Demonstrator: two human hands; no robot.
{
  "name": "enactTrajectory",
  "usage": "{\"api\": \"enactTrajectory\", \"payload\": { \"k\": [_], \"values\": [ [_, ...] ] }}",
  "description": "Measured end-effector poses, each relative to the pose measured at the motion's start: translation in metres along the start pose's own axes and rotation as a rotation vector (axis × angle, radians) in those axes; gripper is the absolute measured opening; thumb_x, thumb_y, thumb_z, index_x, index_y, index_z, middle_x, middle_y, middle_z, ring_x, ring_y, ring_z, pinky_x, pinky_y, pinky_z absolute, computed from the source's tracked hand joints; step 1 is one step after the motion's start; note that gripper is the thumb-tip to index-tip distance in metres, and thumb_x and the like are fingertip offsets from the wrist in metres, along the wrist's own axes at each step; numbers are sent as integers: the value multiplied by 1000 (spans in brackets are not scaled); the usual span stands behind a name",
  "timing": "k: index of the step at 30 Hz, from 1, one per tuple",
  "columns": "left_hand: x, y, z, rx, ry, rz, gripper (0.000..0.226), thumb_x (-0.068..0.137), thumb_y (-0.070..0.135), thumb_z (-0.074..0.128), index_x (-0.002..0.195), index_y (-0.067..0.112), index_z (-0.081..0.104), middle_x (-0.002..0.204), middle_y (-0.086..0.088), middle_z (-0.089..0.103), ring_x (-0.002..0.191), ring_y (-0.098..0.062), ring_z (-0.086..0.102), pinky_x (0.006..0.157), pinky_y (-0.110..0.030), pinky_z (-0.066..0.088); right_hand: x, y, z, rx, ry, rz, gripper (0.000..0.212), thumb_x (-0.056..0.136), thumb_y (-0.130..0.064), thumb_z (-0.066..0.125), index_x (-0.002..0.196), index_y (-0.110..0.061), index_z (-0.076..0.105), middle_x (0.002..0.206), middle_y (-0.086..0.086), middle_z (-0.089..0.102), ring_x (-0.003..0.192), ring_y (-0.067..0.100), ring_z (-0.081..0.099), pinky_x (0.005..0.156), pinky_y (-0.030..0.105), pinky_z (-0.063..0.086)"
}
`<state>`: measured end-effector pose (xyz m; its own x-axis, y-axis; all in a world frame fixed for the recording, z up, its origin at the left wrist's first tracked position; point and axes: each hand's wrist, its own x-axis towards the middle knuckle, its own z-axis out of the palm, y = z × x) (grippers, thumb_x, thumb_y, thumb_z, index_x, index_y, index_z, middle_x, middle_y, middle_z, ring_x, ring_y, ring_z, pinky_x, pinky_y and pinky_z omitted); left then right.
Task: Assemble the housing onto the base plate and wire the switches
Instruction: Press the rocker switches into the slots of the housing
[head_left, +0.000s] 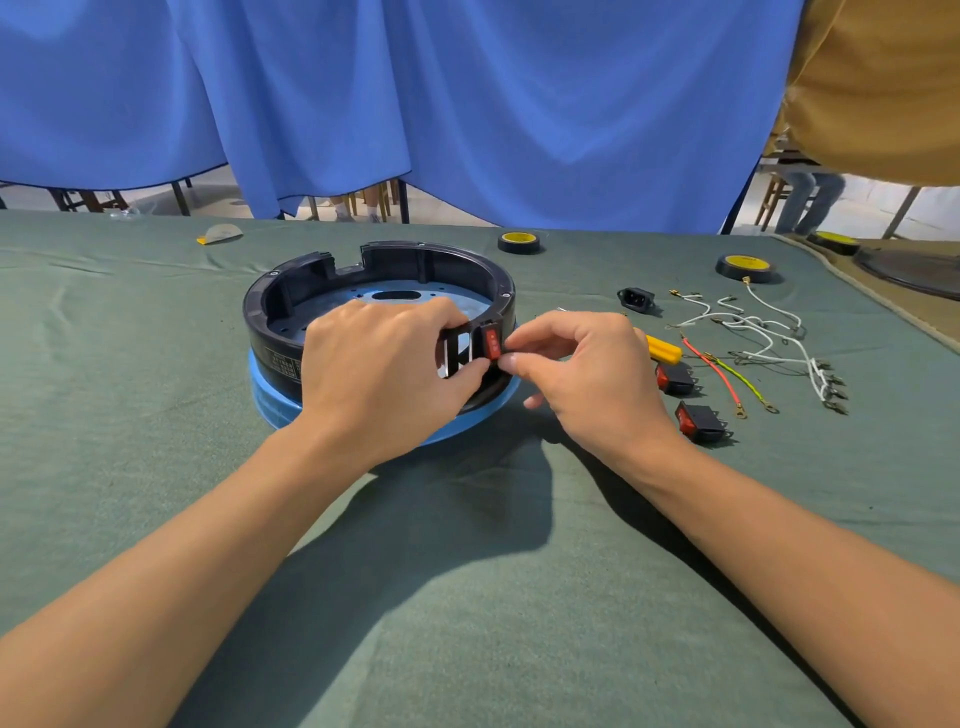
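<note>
Housing (447, 257) seated on base plate (275, 402) at centre, switches (698, 422) and wires (763, 340) laid right of it, tape rolls (519, 242) set upper right.

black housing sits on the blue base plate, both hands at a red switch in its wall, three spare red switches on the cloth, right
Not three: the head view shows two spare red switches, a farther switch and a nearer switch, on the cloth. The rest is right.

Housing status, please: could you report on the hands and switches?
Left hand grips housing wall. Right hand pinches red switch at its slot. Two switches loose. Nothing blocking.
</note>
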<state>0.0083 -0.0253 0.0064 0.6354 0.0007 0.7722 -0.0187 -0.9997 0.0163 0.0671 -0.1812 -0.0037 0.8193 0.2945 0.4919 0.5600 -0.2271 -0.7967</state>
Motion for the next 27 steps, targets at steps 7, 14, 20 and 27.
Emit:
{"api": "enactTrajectory", "payload": {
  "k": [7,14,20,27],
  "values": [
    [0,4,2,24,-14,-70,24,70,43,80,82,25,71,59,4,65,59,-32,63,60,-29,26,3,-1,8,-86,48,-14,16,82,-4,71,79,-18,76,66,-9,69,49,9,66,46,24,56],
    [0,5,4,22,-46,-83,25,73,47,74,83,25,68,63,4,67,63,-32,63,61,-30,28,0,0,8,-157,66,-128,10,89,-13,62,88,-14,73,77,-6,68,69,12,65,62,39,58],
    [-2,6,0,-22,-19,-76,33,74,52,55,80,24,71,61,5,68,60,-32,63,60,-28,27,8,1,1,-60,51,-80,3,88,-20,70,90,-19,70,79,-7,69,68,12,67,61,39,59],
    [-2,6,-2,-79,-11,-76,33,77,47,52,81,23,74,62,3,69,60,-32,63,61,-29,31,9,-1,0,10,29,-49,6,86,-17,72,87,-20,67,68,-6,67,56,10,66,44,24,54]
  ]
}}
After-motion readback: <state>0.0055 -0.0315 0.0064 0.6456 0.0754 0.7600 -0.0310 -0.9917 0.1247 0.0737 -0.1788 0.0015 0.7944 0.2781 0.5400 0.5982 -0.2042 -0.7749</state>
